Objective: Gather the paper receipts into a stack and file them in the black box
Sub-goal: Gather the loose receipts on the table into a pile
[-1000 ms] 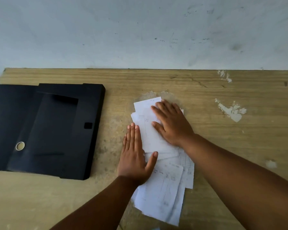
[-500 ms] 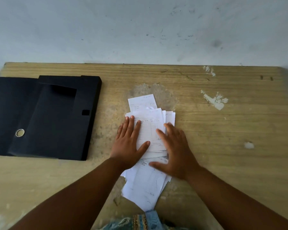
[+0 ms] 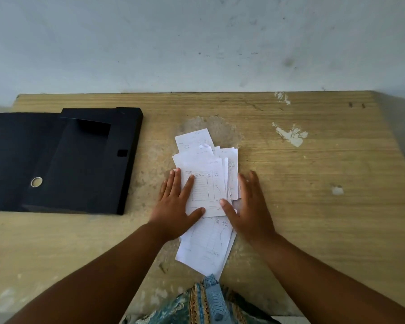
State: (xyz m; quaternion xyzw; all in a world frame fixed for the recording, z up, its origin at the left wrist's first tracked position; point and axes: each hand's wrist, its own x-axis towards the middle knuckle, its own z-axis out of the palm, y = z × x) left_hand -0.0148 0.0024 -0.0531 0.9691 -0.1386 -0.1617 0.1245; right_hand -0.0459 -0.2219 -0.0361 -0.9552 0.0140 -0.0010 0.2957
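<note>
Starting at the left, we see a matte black rectangular file box lying open and flat on the worn, pale wooden table, its lid spread out to the left, with a round metal-rimmed hole and a small square slot near its right edge. Well apart from it, near the middle of the tabletop, lies a loose, fanned heap of thin white paper receipts, rectangular slips printed with faint ruled lines and overlapping at different angles, the lowest ones reaching toward the near table edge. Our left hand rests flat on the heap's left side, fingers spread and palm down, gripping nothing. Our right hand lies flat against the heap's right side, likewise splayed, its thumb touching the top slip. Farther right, the wood grain shows chipped white patches. Behind the table stands a scuffed, pale painted wall. Patterned blue-and-brown cloth shows at the bottom edge.
</note>
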